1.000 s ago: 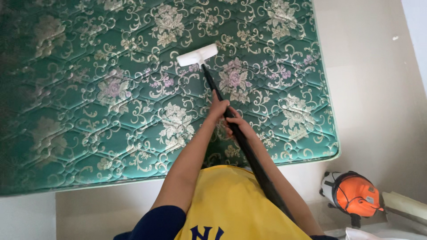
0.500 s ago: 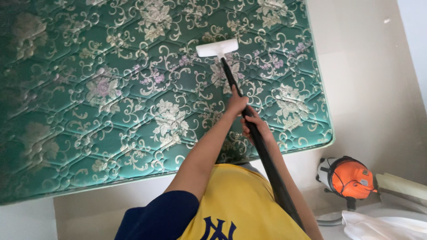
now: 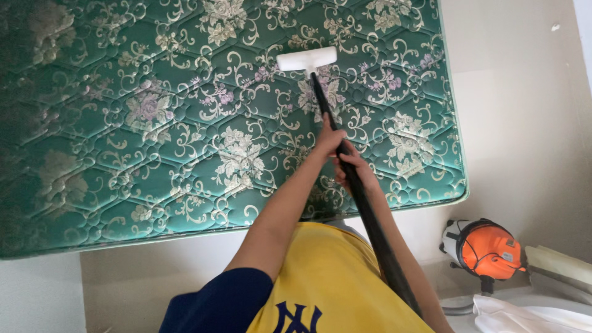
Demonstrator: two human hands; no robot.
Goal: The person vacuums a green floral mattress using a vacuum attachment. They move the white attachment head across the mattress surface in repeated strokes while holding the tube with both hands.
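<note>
A green quilted mattress [image 3: 154, 123] with a pale floral pattern fills most of the view. A white flat vacuum nozzle [image 3: 306, 60] rests on it near the top middle. From the nozzle a black wand [image 3: 364, 203] runs down towards my body. My left hand [image 3: 329, 139] grips the wand higher up, and my right hand [image 3: 356, 171] grips it just below. Both arms reach forward over my yellow top.
An orange and white vacuum canister [image 3: 487, 250] stands on the pale floor at the lower right, beyond the mattress corner. White cloth [image 3: 524, 311] lies beside it at the bottom right. A pale wall edge [image 3: 583, 37] runs along the far right.
The nozzle has slid right and further away across the mattress. My hands moved with the wand, and the view shifted slightly.
</note>
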